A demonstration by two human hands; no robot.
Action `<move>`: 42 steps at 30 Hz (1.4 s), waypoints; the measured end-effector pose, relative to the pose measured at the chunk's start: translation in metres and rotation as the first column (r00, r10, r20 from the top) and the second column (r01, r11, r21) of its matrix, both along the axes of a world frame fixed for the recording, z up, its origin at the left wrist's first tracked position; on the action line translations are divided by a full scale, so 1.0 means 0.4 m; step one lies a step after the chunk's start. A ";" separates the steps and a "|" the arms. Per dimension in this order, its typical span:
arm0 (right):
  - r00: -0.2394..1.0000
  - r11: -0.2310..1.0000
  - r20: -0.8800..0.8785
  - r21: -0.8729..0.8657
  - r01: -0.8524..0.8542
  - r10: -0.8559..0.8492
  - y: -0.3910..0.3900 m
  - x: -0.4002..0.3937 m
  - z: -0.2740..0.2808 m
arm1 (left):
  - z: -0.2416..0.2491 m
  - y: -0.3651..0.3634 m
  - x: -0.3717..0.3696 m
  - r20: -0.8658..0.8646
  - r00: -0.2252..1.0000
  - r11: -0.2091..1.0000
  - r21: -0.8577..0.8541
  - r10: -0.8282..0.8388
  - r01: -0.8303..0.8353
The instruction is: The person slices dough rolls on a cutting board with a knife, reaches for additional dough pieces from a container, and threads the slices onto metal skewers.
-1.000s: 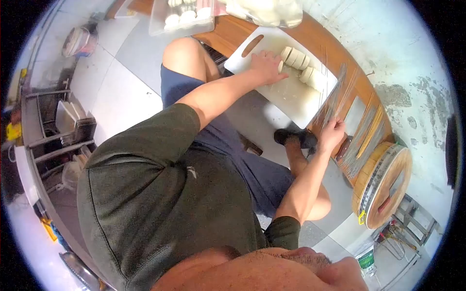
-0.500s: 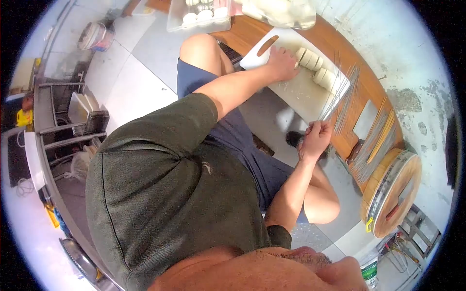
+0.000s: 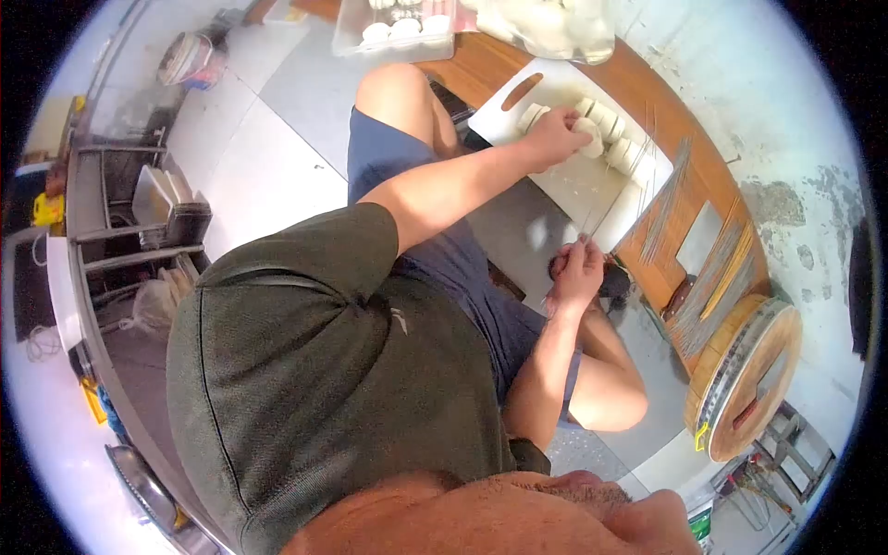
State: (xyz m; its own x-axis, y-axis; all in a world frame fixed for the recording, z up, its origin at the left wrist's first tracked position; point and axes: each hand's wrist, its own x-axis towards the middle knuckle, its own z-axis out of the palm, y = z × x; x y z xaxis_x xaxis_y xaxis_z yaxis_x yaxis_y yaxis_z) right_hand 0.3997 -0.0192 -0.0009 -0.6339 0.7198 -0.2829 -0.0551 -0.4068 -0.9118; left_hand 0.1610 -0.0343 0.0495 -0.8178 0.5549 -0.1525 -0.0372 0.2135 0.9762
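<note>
My left hand (image 3: 555, 139) pinches a round white slice (image 3: 585, 137) above the white cutting board (image 3: 618, 220). More thick white slices (image 3: 603, 118) stand in short rows on the board, and another lies left of the hand, by the handle hole. At the board's near edge, my right hand (image 3: 581, 268) is closed around thin skewers (image 3: 587, 220) whose tips point toward the slices. Their number is blurred. A bunch of thin grey skewers (image 3: 668, 199) rests across the board's right end and the wooden table (image 3: 474, 57).
A clear container (image 3: 396, 42) of white pieces and a filled plastic bag (image 3: 555, 32) sit at the back. To the right are a metal plate (image 3: 696, 236), more skewers with yellowish ones (image 3: 729, 268), and a round wooden block (image 3: 754, 375). The wall borders the table.
My left hand has moved right along the board and now has a slice lifted between its fingers. My right hand has shifted left, its skewers now turned toward the slices.
</note>
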 end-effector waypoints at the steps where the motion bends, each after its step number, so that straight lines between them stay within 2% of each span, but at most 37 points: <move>1: 1.000 1.000 0.017 0.021 -0.016 0.016 -0.014 0.001 0.004 | 0.018 0.001 -0.011 0.187 0.982 0.995 0.095 -0.024 0.006; 2: 0.999 0.999 0.034 0.042 -0.034 0.032 -0.028 0.001 0.007 | 0.025 0.000 -0.021 0.364 0.929 0.982 0.190 -0.064 -0.007; 3: 0.997 0.997 0.052 0.062 -0.052 0.049 -0.035 0.000 0.009 | 0.012 0.004 -0.030 0.452 0.890 0.971 0.233 -0.056 -0.057; 5: 0.991 0.977 0.098 0.185 -0.108 0.091 -0.027 0.016 -0.080 | -0.019 0.017 -0.052 0.611 0.789 0.939 0.305 -0.064 -0.160; 7: 0.988 0.989 0.114 0.099 -0.114 0.103 -0.034 0.015 -0.054 | -0.016 0.010 -0.061 0.677 0.725 0.909 0.373 -0.127 -0.189; 8: 0.990 0.995 0.103 -0.051 -0.090 0.095 -0.037 0.014 -0.023 | -0.013 0.007 -0.064 0.704 0.691 0.892 0.404 -0.160 -0.205; 9: 0.992 0.978 0.096 -0.200 -0.065 0.086 -0.045 0.011 0.011 | -0.010 0.001 -0.065 0.714 0.677 0.883 0.420 -0.180 -0.208; 14: 0.985 0.994 0.163 -0.098 -0.050 0.065 -0.058 0.013 0.014 | 0.002 -0.009 -0.066 0.715 0.650 0.846 0.492 -0.258 -0.205; 18: 0.978 0.996 0.196 -0.066 -0.066 0.077 -0.065 0.006 0.054 | 0.019 -0.012 -0.064 0.698 0.675 0.857 0.479 -0.239 -0.191; 21: 0.996 0.998 0.084 -0.063 -0.029 0.034 -0.062 0.013 -0.002 | 0.019 -0.015 -0.072 0.671 0.694 0.847 0.504 -0.261 -0.168; 24: 0.996 0.999 0.086 -0.037 -0.015 0.019 -0.060 0.017 -0.016 | 0.019 -0.009 -0.079 0.664 0.707 0.866 0.477 -0.244 -0.150; 27: 0.995 0.995 0.097 -0.099 0.000 0.010 -0.067 0.013 0.007 | 0.031 -0.011 -0.078 0.652 0.724 0.876 0.462 -0.227 -0.141; 30: 0.960 0.987 0.234 -0.088 -0.134 0.151 -0.061 0.013 0.062 | 0.028 -0.008 -0.079 0.639 0.735 0.884 0.452 -0.226 -0.121; 33: 0.978 0.993 0.195 -0.112 -0.046 0.068 -0.074 -0.001 0.065 | 0.023 -0.008 -0.083 0.637 0.737 0.888 0.446 -0.226 -0.113; 42: 0.987 0.971 0.118 -0.226 -0.077 0.106 -0.073 -0.001 0.063 | 0.009 -0.012 -0.063 0.604 0.766 0.899 0.430 -0.220 -0.081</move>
